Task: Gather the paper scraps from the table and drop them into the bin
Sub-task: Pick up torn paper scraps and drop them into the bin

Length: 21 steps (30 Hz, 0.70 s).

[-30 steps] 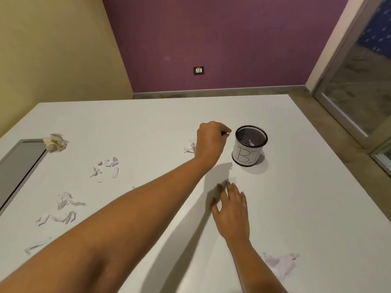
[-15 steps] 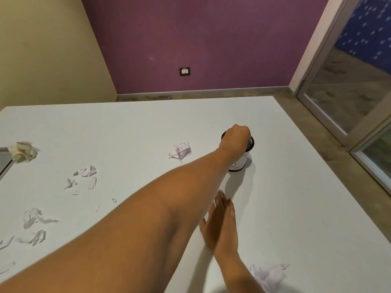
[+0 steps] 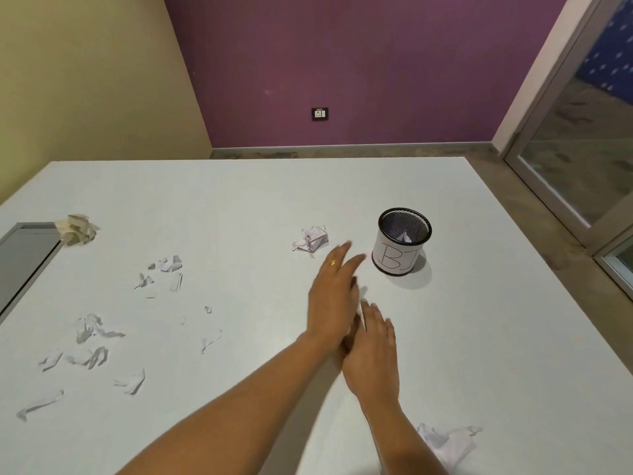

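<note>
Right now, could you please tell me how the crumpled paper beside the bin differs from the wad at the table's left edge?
Colour: the crumpled paper is white, the wad beige. Place: the crumpled paper lies left of the bin, apart from it; the wad sits by the grey panel. Nearness: the crumpled paper is close to the left hand, the wad far from it. Both lie crumpled on the table, unheld.

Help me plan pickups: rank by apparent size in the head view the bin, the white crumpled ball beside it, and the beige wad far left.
1. bin
2. white crumpled ball and beige wad: they look about alike, so no ranking between them.
</note>
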Each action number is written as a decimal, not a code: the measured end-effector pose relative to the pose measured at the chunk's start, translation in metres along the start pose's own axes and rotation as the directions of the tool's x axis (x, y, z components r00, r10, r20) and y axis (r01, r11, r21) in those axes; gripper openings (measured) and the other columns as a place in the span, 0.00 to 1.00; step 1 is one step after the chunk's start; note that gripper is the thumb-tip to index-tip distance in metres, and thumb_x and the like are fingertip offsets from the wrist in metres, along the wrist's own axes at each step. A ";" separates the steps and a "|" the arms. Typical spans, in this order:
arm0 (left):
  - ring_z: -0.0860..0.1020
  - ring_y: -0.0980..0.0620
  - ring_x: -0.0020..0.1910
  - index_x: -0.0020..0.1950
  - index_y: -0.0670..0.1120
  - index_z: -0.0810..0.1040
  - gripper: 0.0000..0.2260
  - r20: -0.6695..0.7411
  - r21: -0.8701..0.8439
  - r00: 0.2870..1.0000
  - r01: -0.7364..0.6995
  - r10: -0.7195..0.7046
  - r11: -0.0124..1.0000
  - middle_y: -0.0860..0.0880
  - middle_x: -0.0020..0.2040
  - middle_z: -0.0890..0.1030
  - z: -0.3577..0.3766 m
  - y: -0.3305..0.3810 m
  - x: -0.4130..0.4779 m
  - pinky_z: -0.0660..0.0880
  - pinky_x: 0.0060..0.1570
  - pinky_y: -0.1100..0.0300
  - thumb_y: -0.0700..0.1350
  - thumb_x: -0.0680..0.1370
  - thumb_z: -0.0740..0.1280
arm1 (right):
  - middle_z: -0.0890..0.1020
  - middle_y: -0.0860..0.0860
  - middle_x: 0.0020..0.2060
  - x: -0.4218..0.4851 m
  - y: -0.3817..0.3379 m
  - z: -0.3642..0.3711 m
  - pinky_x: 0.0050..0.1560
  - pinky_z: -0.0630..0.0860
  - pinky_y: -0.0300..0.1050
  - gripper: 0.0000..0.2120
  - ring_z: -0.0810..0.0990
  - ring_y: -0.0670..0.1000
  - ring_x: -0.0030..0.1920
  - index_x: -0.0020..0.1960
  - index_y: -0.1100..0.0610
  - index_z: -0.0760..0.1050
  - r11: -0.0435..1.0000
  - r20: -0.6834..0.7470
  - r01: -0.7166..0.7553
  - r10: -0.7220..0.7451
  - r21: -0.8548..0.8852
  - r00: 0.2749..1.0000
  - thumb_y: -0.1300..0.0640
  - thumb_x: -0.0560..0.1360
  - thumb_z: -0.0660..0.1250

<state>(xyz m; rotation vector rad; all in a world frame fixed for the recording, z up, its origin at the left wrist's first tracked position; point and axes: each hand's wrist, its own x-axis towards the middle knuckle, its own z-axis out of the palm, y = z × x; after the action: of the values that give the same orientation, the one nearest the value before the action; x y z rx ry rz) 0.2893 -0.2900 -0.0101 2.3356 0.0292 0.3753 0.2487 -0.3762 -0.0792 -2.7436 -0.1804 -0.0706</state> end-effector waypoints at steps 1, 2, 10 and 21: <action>0.61 0.54 0.74 0.67 0.51 0.71 0.18 0.010 0.024 0.999 0.038 -0.038 0.999 0.53 0.74 0.64 -0.006 -0.014 -0.011 0.66 0.67 0.58 0.37 0.78 0.60 | 0.69 0.55 0.71 0.000 -0.001 0.001 0.74 0.59 0.52 0.21 0.65 0.53 0.73 0.69 0.56 0.68 1.000 -0.024 0.004 -0.004 -0.021 1.000 0.53 0.78 0.60; 0.61 0.54 0.74 0.67 0.51 0.71 0.18 0.019 0.055 0.997 0.069 -0.071 0.996 0.53 0.74 0.64 -0.013 -0.029 -0.022 0.66 0.68 0.58 0.39 0.79 0.60 | 0.71 0.55 0.70 -0.001 -0.002 0.001 0.72 0.62 0.54 0.20 0.68 0.54 0.71 0.68 0.55 0.70 1.000 -0.050 0.000 -0.002 -0.027 0.999 0.52 0.77 0.61; 0.54 0.45 0.76 0.72 0.48 0.64 0.23 -0.049 0.444 0.933 0.341 -0.358 0.829 0.45 0.76 0.59 -0.082 -0.122 -0.084 0.56 0.71 0.41 0.52 0.78 0.61 | 0.69 0.55 0.71 -0.001 0.000 0.005 0.74 0.59 0.53 0.22 0.66 0.54 0.73 0.70 0.54 0.68 1.000 -0.060 0.001 -0.002 -0.014 0.998 0.49 0.77 0.60; 0.48 0.43 0.77 0.76 0.49 0.49 0.26 0.031 0.535 0.854 0.425 -0.519 0.731 0.45 0.78 0.49 -0.108 -0.146 -0.081 0.51 0.73 0.40 0.55 0.81 0.50 | 0.70 0.55 0.70 -0.001 0.001 0.006 0.73 0.61 0.54 0.21 0.66 0.55 0.72 0.69 0.54 0.69 1.000 -0.059 0.004 -0.006 -0.024 0.998 0.49 0.78 0.60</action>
<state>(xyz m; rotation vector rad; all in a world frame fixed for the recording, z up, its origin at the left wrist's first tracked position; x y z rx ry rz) 0.1952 -0.1224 -0.0603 2.7514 0.7148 -0.1307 0.2482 -0.3747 -0.0854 -2.7608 -0.1710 -0.1563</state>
